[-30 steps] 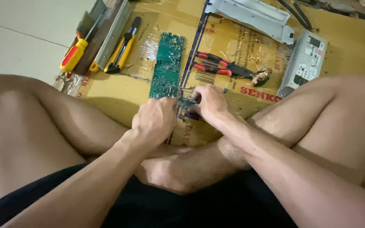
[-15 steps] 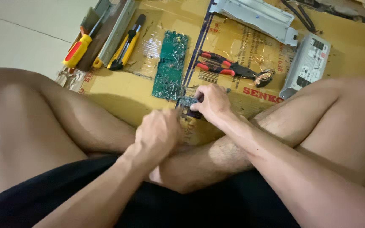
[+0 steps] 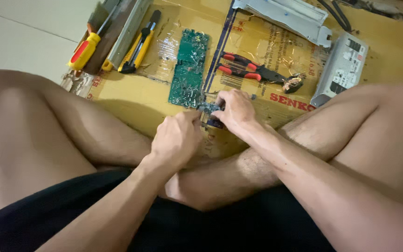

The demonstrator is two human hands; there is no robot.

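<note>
1. A person sits cross-legged on the floor, both hands meeting over a sheet of cardboard (image 3: 131, 100) spread in front of the crossed legs.
2. The left hand (image 3: 176, 140) is curled closed around the near end of a small electronic part (image 3: 209, 112); what its fingers pinch is hidden by the knuckles.
3. The right hand (image 3: 236, 109) grips the same small part from the far side, fingers closed on it.
4. That part sits just below the bottom end of a long green circuit board (image 3: 189, 67), which lies flat on the cardboard.
5. Right of the green board lie red-handled pliers (image 3: 250, 71), their jaws pointing away from it.
6. Further right of the board rests a white metal box (image 3: 343, 67), partly behind the right knee.
7. Left of the board lie yellow-and-black pliers (image 3: 139, 44), then a grey metal bar (image 3: 128, 30), then a red-and-yellow screwdriver (image 3: 87, 47).
8. Above the board, at the top edge, lies a grey metal bracket (image 3: 283, 14).
</note>
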